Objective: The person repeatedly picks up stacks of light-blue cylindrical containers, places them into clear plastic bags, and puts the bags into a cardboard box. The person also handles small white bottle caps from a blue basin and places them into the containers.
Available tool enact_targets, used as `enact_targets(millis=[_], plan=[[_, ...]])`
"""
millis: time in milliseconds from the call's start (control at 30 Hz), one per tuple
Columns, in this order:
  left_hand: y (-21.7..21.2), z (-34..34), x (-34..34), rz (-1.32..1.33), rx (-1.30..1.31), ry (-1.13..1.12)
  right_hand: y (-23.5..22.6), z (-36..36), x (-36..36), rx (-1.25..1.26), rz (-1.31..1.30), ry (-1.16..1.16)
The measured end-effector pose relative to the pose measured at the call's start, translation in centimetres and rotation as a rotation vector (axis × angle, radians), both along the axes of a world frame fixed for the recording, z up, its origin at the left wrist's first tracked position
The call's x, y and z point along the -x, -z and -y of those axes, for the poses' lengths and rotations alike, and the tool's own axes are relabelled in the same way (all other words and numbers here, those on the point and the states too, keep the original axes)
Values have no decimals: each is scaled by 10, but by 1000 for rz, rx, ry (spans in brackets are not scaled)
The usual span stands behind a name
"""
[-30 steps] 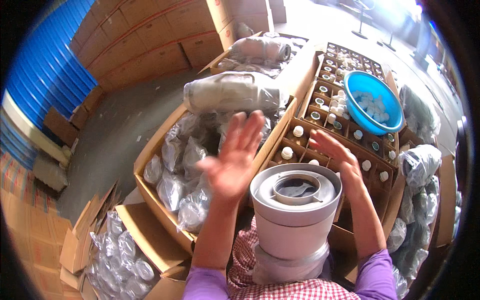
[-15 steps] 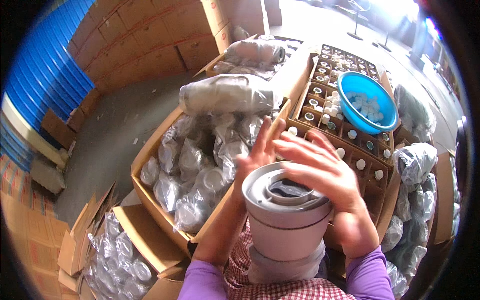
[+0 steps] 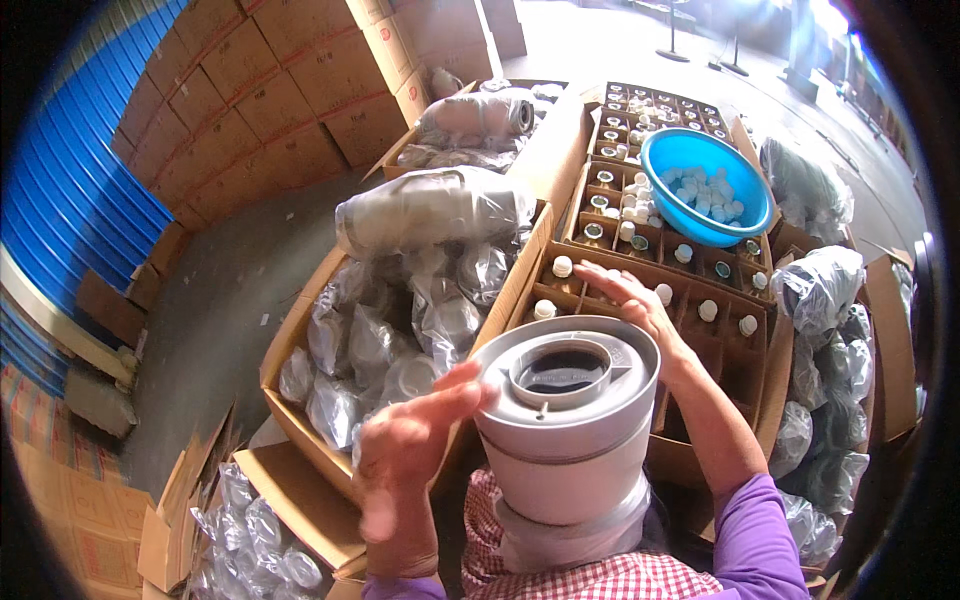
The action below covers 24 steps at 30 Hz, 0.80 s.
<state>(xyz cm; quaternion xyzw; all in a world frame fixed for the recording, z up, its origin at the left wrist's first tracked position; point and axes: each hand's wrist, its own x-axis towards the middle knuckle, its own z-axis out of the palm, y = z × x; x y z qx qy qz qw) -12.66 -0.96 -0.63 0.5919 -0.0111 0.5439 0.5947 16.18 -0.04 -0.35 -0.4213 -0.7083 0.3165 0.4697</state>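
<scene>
A grey-white plastic container (image 3: 565,420) with a round dark opening in its lid stands upright close below me, resting on a checked cloth (image 3: 570,575). My left hand (image 3: 410,450) is flat against its left side, fingers stretched and blurred. My right hand (image 3: 635,305) reaches around its far right side, fingers spread near the lid's rim, over a divided cardboard box (image 3: 745,350) of white-capped bottles. Neither hand closes on anything.
A big cardboard box (image 3: 290,345) on the left holds several plastic-wrapped items (image 3: 400,330). A blue bowl (image 3: 705,185) of white caps sits on the divided trays. Stacked cartons (image 3: 270,80) stand behind, more wrapped bundles (image 3: 820,290) at right, and a blue corrugated wall (image 3: 75,180) at far left.
My left hand has dropped from raised over the wrapped items to the container's left side. My right hand came over the lid, then slid to its far right. The container sits closer in view.
</scene>
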Motion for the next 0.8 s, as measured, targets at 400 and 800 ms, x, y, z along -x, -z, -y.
enact_targets(millis=[400,800], plan=[[-104,-55,-24,-180,439,-635,-117,21,34,-806,272,29],[-110,-38,-105,-405,-113,-735,-70,-13,22,-341,8,201]])
